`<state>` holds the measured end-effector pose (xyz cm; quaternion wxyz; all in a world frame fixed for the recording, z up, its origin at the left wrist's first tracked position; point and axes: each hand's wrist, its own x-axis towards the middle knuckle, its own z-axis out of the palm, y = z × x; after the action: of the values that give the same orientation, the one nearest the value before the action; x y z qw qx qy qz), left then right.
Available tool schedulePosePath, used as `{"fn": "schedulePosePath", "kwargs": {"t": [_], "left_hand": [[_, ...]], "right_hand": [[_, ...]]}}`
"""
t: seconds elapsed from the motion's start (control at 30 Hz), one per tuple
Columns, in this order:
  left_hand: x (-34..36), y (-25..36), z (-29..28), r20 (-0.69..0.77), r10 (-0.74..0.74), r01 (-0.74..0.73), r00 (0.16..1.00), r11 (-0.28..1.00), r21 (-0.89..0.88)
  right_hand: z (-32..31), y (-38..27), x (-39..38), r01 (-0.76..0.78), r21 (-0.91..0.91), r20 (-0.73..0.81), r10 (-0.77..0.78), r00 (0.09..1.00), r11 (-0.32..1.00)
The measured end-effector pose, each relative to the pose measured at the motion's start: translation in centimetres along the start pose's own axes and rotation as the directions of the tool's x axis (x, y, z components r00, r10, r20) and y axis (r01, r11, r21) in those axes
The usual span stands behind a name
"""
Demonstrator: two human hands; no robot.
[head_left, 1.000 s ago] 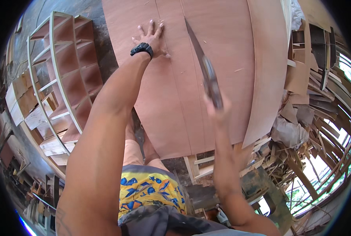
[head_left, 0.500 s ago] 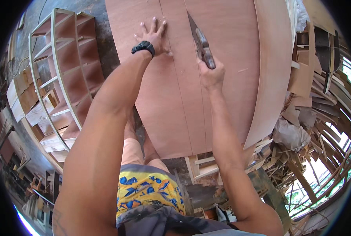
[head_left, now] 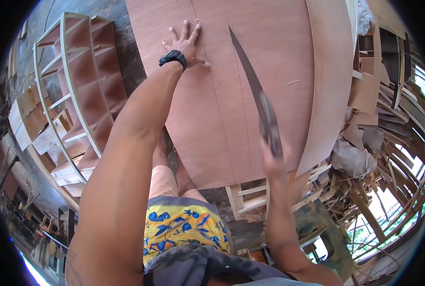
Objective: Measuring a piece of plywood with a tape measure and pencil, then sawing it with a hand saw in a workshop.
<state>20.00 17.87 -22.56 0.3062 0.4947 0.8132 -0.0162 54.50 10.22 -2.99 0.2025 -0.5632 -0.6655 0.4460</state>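
pulled back toward the body since half a second ago: the right hand and the saw, with more of the blade in sight now. kept in the same spot: the left hand, laid flat on the big pinkish-brown board, with fingers spread wide and nothing in them. on the right side, a clenched grip around the saw's dark handle, a bit blurry. over the board, near its middle: the saw, with its tip at the right one of two long thin lines and its handle nearer the body. hard to see how deep at the tip. to saw well, keep the blade straight along the line, with no lean to either side. best to use long, even strokes, not too hard. good to press firmly with the left hand to stop any shaking, well away from the teeth. wise to slow down at any bend or snag. handy, too, to brush off little wood bits for a clear look at the line.
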Motion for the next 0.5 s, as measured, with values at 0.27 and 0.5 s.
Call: {"fn": "schedulePosePath", "kwargs": {"t": [0.27, 0.5], "left_hand": [[0.3, -0.1, 0.1, 0.051, -0.007, 0.006, 0.999, 1.000, 0.031], [-0.2, 0.3, -0.3, 0.045, -0.041, 0.040, 0.998, 0.999, 0.026]], "right_hand": [[4.9, 2.4, 6.8, 0.040, 0.006, -0.024, -0.040, 0.999, 0.999], [-6.3, -7.2, -10.7, -0.263, -0.091, 0.025, 0.267, 0.963, 0.960]]}}
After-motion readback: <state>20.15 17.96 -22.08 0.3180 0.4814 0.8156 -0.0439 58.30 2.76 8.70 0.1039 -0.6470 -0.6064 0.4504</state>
